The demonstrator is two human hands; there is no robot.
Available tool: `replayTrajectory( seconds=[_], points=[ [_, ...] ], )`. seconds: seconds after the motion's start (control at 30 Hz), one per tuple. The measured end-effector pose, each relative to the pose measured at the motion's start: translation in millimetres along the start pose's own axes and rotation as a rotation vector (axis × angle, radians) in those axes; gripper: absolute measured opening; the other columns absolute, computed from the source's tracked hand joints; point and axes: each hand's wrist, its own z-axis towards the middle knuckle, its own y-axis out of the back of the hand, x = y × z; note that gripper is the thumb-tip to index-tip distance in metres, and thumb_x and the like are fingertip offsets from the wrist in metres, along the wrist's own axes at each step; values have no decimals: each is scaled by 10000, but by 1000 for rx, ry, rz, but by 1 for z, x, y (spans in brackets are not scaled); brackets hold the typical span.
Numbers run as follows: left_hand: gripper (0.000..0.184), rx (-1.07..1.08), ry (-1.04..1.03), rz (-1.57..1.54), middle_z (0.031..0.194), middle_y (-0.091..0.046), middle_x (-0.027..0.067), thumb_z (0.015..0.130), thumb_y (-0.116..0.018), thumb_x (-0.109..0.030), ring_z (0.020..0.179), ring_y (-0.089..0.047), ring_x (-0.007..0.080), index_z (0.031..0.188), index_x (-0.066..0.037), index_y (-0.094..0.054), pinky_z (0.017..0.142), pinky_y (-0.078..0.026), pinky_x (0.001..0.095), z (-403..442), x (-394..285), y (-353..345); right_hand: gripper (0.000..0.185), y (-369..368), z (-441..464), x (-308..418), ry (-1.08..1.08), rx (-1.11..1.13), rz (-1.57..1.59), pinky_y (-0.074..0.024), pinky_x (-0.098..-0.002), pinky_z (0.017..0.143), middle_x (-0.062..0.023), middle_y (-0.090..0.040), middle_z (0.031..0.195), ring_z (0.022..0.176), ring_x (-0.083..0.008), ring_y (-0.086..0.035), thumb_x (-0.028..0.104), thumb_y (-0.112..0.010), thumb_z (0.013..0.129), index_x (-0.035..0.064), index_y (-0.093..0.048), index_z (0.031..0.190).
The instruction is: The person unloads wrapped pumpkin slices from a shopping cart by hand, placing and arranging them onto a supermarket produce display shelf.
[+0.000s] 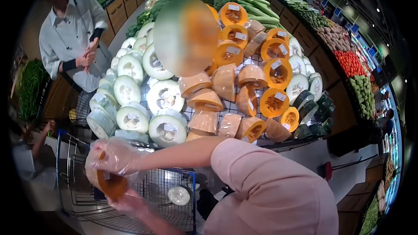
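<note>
Over a wire shopping cart (196, 200), both my hands are closed on a piece of orange pumpkin (112, 185). My right hand (113, 154), covered in clear crinkled plastic, grips it from above. At its lower edge is my left hand (126, 203), also under thin clear plastic; its fingers are partly hidden. A small label seems to be on the cut piece. Below, a wrapped white melon piece (178, 196) lies within the cart's wire frame.
The display stand in front holds halved white-fleshed melons (165, 95), wrapped pumpkin pieces (224, 82) and green vegetables. A person in a light jacket (76, 30) stands at the left with hands together. Vegetable shelves (344, 63) run along the right. An oval blur covers part of the display.
</note>
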Motion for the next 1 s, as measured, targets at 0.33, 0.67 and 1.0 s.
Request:
replayTrajectory(
  seconds=[0.33, 0.67, 1.0],
  points=[
    [835, 751, 605, -118, 1436, -478, 129, 964, -689, -456, 1167, -623, 305, 1576, -179, -192, 924, -574, 493, -166, 107, -322, 525, 348, -173, 32, 118, -816, -222, -559, -387, 817, -177, -723, 1013, 899, -271, -705, 469, -690, 952, -15, -690, 1154],
    [912, 1202, 600, 93, 1497, -407, 87, 925, -771, -370, 1206, -578, 242, 1557, -206, -133, 900, -590, 395, -236, 245, -496, 604, 540, -260, -46, 124, -1025, -178, -533, -361, 915, -152, -690, 1184, 1039, -243, -682, 454, -710, 947, 11, -574, 1335],
    [982, 1247, 437, 175, 1442, -408, 110, 801, -907, -242, 1293, -469, 212, 1485, -133, -211, 1084, -445, 380, -258, 262, -490, 580, 587, -272, -113, 190, -927, -291, -447, -380, 1064, -162, -640, 1315, 1226, -263, -601, 432, -713, 932, 7, -592, 1308]
  ],
)
